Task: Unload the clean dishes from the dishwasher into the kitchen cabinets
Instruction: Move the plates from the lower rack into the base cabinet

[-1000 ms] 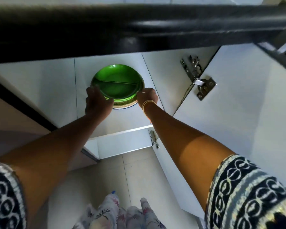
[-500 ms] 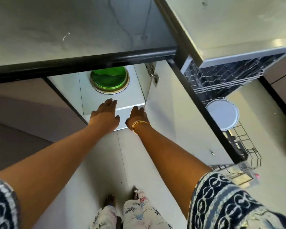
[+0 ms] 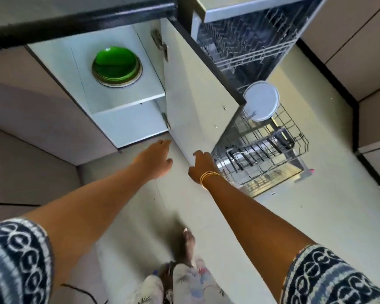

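A stack of plates with a green plate (image 3: 114, 65) on top sits on the white shelf (image 3: 127, 99) inside the open lower cabinet. My left hand (image 3: 155, 157) hangs empty in front of the cabinet, fingers relaxed. My right hand (image 3: 201, 164), with gold bangles at the wrist, touches the lower edge of the open cabinet door (image 3: 198, 88); its fingers look curled on that edge. To the right, a white plate (image 3: 261, 100) stands in the pulled-out lower dishwasher rack (image 3: 272, 148).
The dishwasher's upper rack (image 3: 246, 40) is visible inside the machine. The dishwasher door (image 3: 279, 176) lies open near the floor. A dark countertop edge (image 3: 75, 25) runs above the cabinet. My feet (image 3: 187, 244) stand on the pale tiled floor.
Both hands let go of the green plate and drew back out of the cabinet. My right hand went right to the cabinet door's edge. The view pulled back, bringing the dishwasher into sight.
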{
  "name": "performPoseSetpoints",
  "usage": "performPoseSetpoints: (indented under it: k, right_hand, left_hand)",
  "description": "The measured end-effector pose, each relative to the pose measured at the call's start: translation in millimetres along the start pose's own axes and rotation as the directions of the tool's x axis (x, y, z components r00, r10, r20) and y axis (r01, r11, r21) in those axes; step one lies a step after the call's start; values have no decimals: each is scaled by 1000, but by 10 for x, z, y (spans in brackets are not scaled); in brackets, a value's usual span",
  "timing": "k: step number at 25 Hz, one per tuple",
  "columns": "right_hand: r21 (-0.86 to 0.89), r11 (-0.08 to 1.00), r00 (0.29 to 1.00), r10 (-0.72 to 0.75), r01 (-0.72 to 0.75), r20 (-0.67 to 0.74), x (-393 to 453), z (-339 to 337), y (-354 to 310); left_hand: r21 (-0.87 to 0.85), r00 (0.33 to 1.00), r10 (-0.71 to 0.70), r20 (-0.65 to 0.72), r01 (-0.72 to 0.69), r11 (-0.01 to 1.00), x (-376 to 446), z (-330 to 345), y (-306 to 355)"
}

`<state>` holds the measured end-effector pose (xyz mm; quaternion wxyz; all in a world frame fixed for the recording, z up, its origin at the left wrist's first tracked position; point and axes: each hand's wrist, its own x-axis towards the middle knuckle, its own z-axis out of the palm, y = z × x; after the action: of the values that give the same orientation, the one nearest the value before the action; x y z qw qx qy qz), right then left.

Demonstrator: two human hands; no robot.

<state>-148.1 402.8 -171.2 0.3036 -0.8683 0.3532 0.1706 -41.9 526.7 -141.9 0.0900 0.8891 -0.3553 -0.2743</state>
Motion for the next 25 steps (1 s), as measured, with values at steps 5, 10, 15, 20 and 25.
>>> performPoseSetpoints:
  k: [5, 10, 15, 20, 25]
  right_hand:
    - [55, 997, 997, 65, -63, -37, -75, -260, 725]
    - [29, 993, 993, 113, -112, -19, 102, -680, 1479]
    - [11, 994, 994, 105, -104, -24, 468, -1301, 2114]
    - [-12, 989, 989, 147, -147, -36, 957, -1801, 2597]
    - [57, 980, 977, 196, -192, -83, 1580, -2181, 2819]
  left_hand:
    - [-61, 984, 51, 173, -41, 997, 71, 350, 611]
    - [-182, 982, 55, 179, -22, 983, 415, 662, 1412]
    - [-294, 986, 29, 164, 21, 955, 960, 860, 2273]
    - [-344, 992, 17, 126, 28, 938, 1635, 884, 2776]
    - [-352, 993, 57, 106, -16, 936, 2415, 780, 2996]
